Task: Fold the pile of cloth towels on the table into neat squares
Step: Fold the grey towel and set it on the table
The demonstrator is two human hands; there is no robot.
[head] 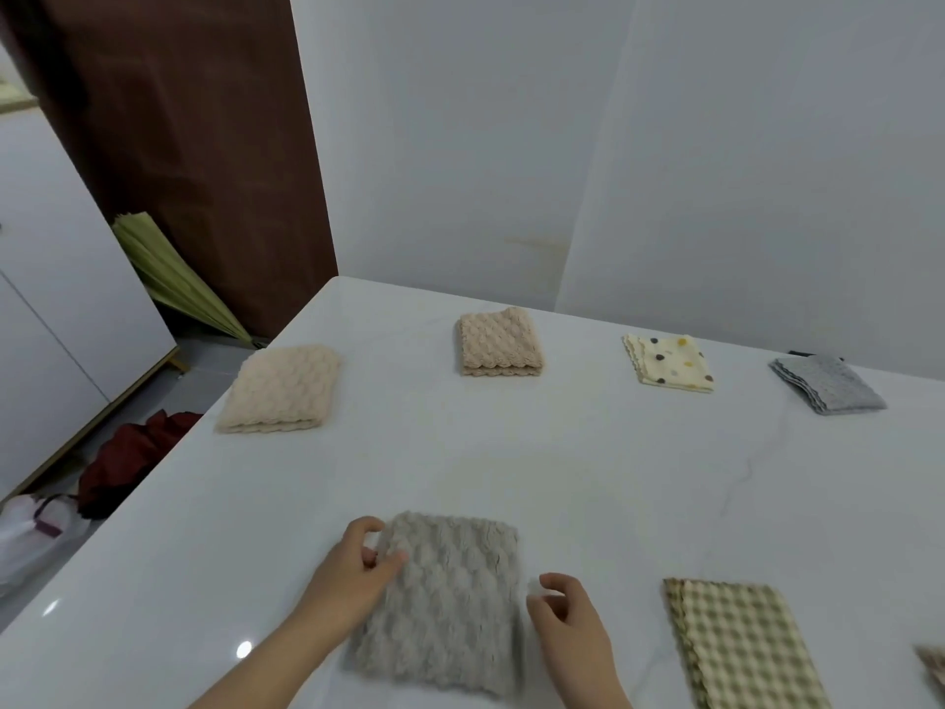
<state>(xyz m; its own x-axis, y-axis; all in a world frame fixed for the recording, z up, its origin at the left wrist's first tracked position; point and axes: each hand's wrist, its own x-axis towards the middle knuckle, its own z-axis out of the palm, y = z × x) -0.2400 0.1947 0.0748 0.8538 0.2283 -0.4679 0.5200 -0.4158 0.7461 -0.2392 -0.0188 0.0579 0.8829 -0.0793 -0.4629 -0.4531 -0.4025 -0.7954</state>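
Note:
A grey fluffy towel (450, 601) lies folded on the white table (562, 452) close to me. My left hand (353, 570) pinches its upper left edge between thumb and fingers. My right hand (567, 616) hovers just off the towel's right edge with fingers loosely curled, holding nothing. Folded towels lie spread over the table: a cream one (281, 388) at the left, a beige one (498, 341) at the back, a dotted yellow one (667, 363), and a grey one (828, 383) at the far right.
A green-checked towel (736, 642) lies at the near right, and another cloth (933, 667) is cut off by the right edge. Off the table's left edge are a white bag (36, 529), a dark red cloth (122, 458) and a green folded umbrella (169, 273).

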